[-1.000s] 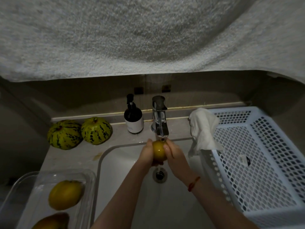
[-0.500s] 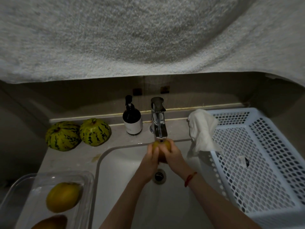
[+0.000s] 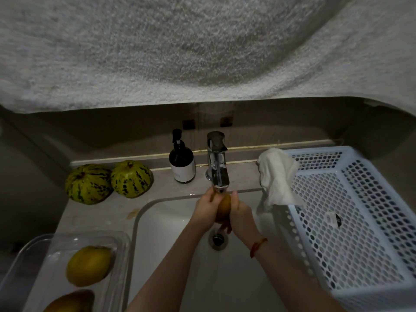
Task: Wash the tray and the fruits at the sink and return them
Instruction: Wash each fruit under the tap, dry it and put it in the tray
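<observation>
Clear tray (image 3: pixel 117 242) with two fruits (image 3: pixel 89 265)

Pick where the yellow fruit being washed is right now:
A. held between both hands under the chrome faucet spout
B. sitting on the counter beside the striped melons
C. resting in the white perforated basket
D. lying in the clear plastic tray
A: the yellow fruit is clasped between the left hand and right hand, directly below the chrome faucet spout over the white sink basin.

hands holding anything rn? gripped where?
Yes: one yellow fruit, under the faucet. The left hand and right hand clasp its opposite sides; its top shows between them.
</observation>
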Demonstrator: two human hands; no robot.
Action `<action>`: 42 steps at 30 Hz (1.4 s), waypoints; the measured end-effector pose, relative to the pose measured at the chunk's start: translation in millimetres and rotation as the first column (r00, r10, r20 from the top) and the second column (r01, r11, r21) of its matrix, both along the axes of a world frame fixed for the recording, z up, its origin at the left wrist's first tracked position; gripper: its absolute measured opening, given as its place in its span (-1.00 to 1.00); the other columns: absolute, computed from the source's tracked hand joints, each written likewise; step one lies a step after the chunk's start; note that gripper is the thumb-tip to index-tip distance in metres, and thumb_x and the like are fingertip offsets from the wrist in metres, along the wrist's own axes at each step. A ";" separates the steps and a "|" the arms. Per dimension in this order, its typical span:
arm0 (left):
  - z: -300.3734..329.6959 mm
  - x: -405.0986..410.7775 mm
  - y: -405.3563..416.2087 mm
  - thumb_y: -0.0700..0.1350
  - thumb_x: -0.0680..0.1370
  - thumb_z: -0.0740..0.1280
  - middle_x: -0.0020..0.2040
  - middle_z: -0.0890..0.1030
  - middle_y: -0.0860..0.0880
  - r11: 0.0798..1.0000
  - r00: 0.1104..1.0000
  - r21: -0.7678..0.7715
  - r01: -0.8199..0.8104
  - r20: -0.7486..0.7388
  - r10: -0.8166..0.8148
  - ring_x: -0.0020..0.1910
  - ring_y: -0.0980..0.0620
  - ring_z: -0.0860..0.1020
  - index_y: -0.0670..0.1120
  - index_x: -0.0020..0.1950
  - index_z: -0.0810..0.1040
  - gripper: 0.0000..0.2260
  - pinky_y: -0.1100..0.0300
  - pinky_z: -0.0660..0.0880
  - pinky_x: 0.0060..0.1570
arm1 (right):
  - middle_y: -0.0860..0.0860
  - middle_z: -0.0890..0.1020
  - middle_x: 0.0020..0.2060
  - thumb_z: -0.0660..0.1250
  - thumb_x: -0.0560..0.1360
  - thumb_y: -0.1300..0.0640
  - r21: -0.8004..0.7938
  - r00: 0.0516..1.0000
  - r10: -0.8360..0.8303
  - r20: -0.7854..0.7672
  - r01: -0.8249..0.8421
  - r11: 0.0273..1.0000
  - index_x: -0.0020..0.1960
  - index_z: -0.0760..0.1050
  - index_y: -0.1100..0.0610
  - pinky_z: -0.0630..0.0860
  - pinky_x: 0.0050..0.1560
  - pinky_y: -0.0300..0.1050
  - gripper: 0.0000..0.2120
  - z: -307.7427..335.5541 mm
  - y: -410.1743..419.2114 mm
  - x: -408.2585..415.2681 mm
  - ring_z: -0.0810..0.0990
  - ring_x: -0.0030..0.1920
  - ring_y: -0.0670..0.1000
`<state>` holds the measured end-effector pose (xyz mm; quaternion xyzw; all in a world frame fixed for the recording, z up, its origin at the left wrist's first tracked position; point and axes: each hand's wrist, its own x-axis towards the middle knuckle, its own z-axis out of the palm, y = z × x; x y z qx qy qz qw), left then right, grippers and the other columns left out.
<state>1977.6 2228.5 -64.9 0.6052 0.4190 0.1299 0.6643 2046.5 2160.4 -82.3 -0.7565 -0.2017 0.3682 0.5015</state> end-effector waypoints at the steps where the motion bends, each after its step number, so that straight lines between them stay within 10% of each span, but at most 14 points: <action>1: 0.1 3.6 -0.1 0.06 0.62 0.12 0.15 0.46 -0.15 0.997 0.996 -0.049 -0.064 -0.063 0.061 0.01 -0.13 0.52 0.00 0.16 0.36 -0.80 0.14 0.57 -0.28 | 0.23 0.60 -0.05 -0.02 0.65 0.01 0.024 0.995 0.038 0.094 -0.041 0.999 0.21 0.44 0.21 0.45 -0.40 -0.45 -0.62 -0.9 -3.9 1.0 0.58 -0.21 0.00; 4: 3.4 9.3 0.6 0.13 0.62 0.09 -0.13 0.46 -0.15 0.871 0.947 -0.379 -0.313 -0.194 0.256 -0.24 -0.13 0.50 -0.13 0.18 0.32 -0.66 0.14 0.48 -0.42 | 0.14 0.50 0.09 0.11 0.63 0.11 0.083 0.955 0.202 0.217 -0.224 0.971 0.37 0.32 0.10 0.47 -0.14 -0.46 -0.68 3.6 -12.5 2.3 0.52 -0.02 -0.05; 7: 6.8 8.8 6.4 0.23 0.60 0.04 -0.13 0.48 -0.17 0.819 0.977 -0.535 -0.205 -0.164 0.137 -0.20 -0.15 0.51 -0.11 0.12 0.32 -0.59 0.06 0.47 -0.31 | 0.09 0.45 0.22 0.34 0.51 0.16 0.108 0.933 0.314 0.178 -0.336 0.936 0.46 0.20 0.10 0.52 0.18 -0.07 -0.42 10.4 -17.9 6.5 0.50 0.18 0.06; 11: 10.8 -6.3 10.3 0.34 0.55 -0.09 -0.34 0.55 -0.06 0.929 0.982 -0.369 0.007 -0.175 -0.077 -0.42 0.07 0.44 -0.07 -0.13 0.41 -0.47 0.28 0.32 -0.45 | -0.02 0.52 0.03 0.42 0.45 0.21 0.178 0.938 0.341 0.069 -0.348 0.920 0.31 0.30 0.04 0.58 -0.04 -0.21 -0.49 16.4 -16.3 9.8 0.56 0.06 0.04; 14: 7.0 -15.0 6.0 0.29 0.59 -0.15 -0.23 0.59 -0.05 0.963 0.964 -0.193 0.186 -0.155 -0.218 -0.35 0.09 0.54 -0.04 0.04 0.44 -0.47 0.30 0.38 -0.40 | -0.02 0.52 -0.16 0.28 0.55 0.07 0.123 0.988 0.155 -0.006 -0.154 0.980 0.09 0.41 0.11 0.51 -0.36 -0.34 -0.83 11.6 -6.9 5.8 0.57 -0.11 0.05; 17: 4.5 -18.2 6.6 0.13 0.64 0.00 0.07 0.44 -0.09 0.991 0.989 -0.083 0.106 -0.090 -0.113 -0.01 -0.05 0.50 -0.02 0.26 0.31 -0.68 0.16 0.51 -0.14 | 0.04 0.52 -0.27 0.12 0.61 -0.04 0.043 0.996 0.087 -0.024 -0.086 0.995 -0.16 0.46 0.11 0.43 -0.51 -0.34 -0.70 2.5 4.8 -1.7 0.54 -0.29 -0.01; 21: 10.0 -23.7 6.8 -0.03 0.62 0.18 0.13 0.45 -0.10 0.983 0.990 -0.179 -0.034 0.127 0.058 0.00 -0.06 0.50 -0.01 0.21 0.41 -0.81 -0.02 0.52 -0.01 | 0.15 0.55 -0.29 0.02 0.64 -0.04 -0.003 0.999 -0.050 0.002 0.050 0.999 -0.23 0.46 0.14 0.53 -0.23 -0.11 -0.58 -3.6 21.9 -11.7 0.57 -0.23 0.10; 24: 6.8 -22.3 6.1 0.05 0.64 0.09 0.18 0.45 -0.17 0.936 0.971 -0.306 -0.176 0.104 0.216 0.06 -0.14 0.51 -0.07 0.28 0.36 -0.70 -0.07 0.51 0.01 | 0.06 0.50 -0.44 0.03 0.64 -0.01 0.076 0.991 -0.051 0.120 0.042 0.996 -0.29 0.42 0.13 0.44 -0.42 -0.19 -0.58 -5.4 16.0 -17.1 0.52 -0.42 0.02; 28: 3.1 -21.5 11.8 0.14 0.64 0.01 -0.08 0.52 -0.21 0.755 0.933 -0.592 -0.282 0.014 0.359 -0.19 -0.11 0.52 -0.13 0.20 0.26 -0.64 0.08 0.46 -0.21 | 0.09 0.49 -0.19 0.19 0.60 0.09 0.096 0.902 0.108 0.419 -0.162 0.982 -0.11 0.50 0.22 0.41 -0.13 -0.14 -0.76 -5.3 -0.1 -8.2 0.50 -0.15 0.07; 32: 0.6 -25.0 7.6 0.13 0.62 0.06 -0.50 0.50 -0.07 0.772 0.987 -0.616 -0.157 -0.062 0.150 -0.60 0.09 0.37 -0.16 -0.09 0.42 -0.62 0.34 0.23 -0.62 | 0.16 0.44 0.18 0.28 0.54 0.19 0.219 0.959 0.281 -0.023 -0.270 0.938 0.37 0.30 0.18 0.49 0.20 0.03 -0.58 3.4 -3.1 -3.3 0.48 0.18 0.13; 38: -7.1 -24.4 9.4 0.29 0.58 -0.21 -0.24 0.59 -0.16 0.920 0.964 -0.383 0.081 -0.202 -0.170 -0.55 0.13 0.40 -0.23 0.17 0.42 -0.31 0.31 0.34 -0.52 | -0.05 0.51 -0.14 0.31 0.53 0.06 0.120 0.994 0.112 0.012 -0.112 0.986 0.08 0.43 0.05 0.50 -0.30 -0.33 -0.84 2.7 0.1 -2.3 0.55 -0.12 0.00; 42: -13.0 -15.1 -0.9 0.20 0.62 -0.08 -0.11 0.52 -0.07 0.996 0.990 -0.093 -0.007 -0.143 -0.007 -0.14 0.01 0.56 -0.07 0.17 0.36 -0.57 0.10 0.54 -0.07 | 0.03 0.53 -0.29 0.11 0.61 -0.07 0.027 0.994 -0.113 -0.004 0.113 0.993 -0.18 0.48 0.11 0.39 -0.47 -0.34 -0.66 -2.3 13.6 -4.6 0.54 -0.29 -0.03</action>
